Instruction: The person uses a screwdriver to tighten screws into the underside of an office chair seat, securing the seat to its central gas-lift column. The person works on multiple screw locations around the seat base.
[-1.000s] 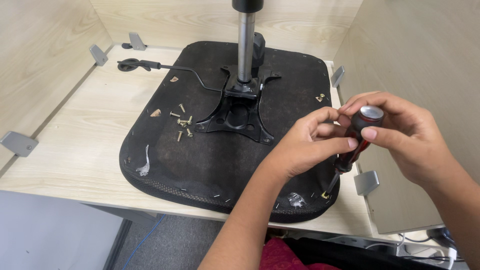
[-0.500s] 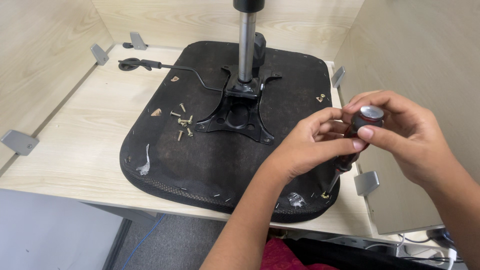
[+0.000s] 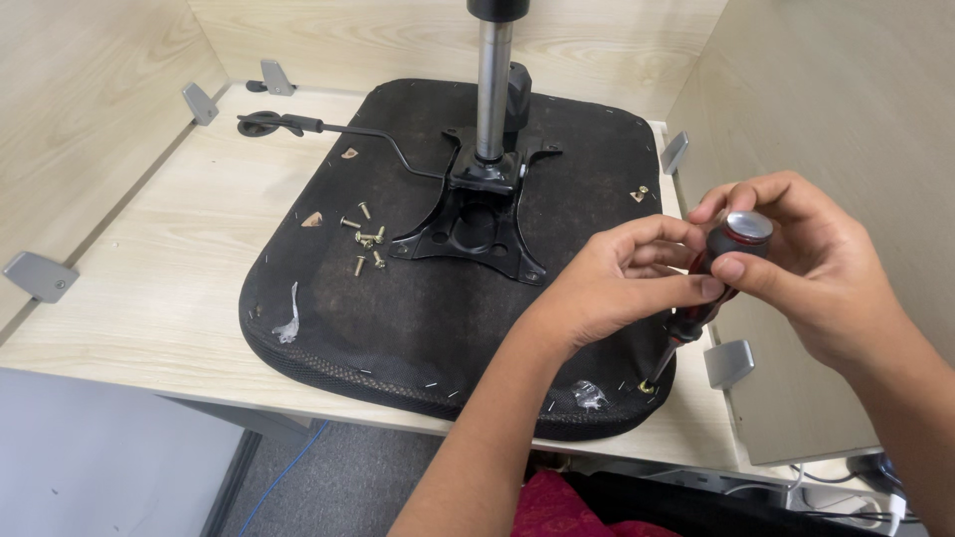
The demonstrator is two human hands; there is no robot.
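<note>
Head view, looking down onto a pale wooden bench [image 3: 149, 298] walled by matching panels; upturned black chair seat [image 3: 418, 318] flat on the bench, fabric underside up, stapled along the edge; black metal mounting plate [image 3: 477, 224] near the seat's middle, chrome gas-lift column [image 3: 492, 85] rising upright from it; thin black lever [image 3: 328, 134] running from the plate out to the left, handle end over the bench; small cluster of brass screws [image 3: 365, 244] loose on the fabric just left of the plate, one more brass screw [image 3: 641, 193] near the seat's right edge

Red-and-black screwdriver [image 3: 711, 283] at the seat's near right corner, tilted, shaft angled down and left, tip on a brass screw [image 3: 646, 386] at the seat's rim; left hand [image 3: 617, 283] curled round the middle of the handle, fingers closed, thumb along it; right hand [image 3: 806, 273] cupped over the top of the handle, fingers bent, thumb and fingertips pinching the silver-capped end; both hands touching each other around the tool

Grey metal brackets [image 3: 731, 363] on the bench edges, one just right of the screwdriver tip, others at the far and left sides; red cloth [image 3: 567, 507] below the bench edge, between the forearms
</note>
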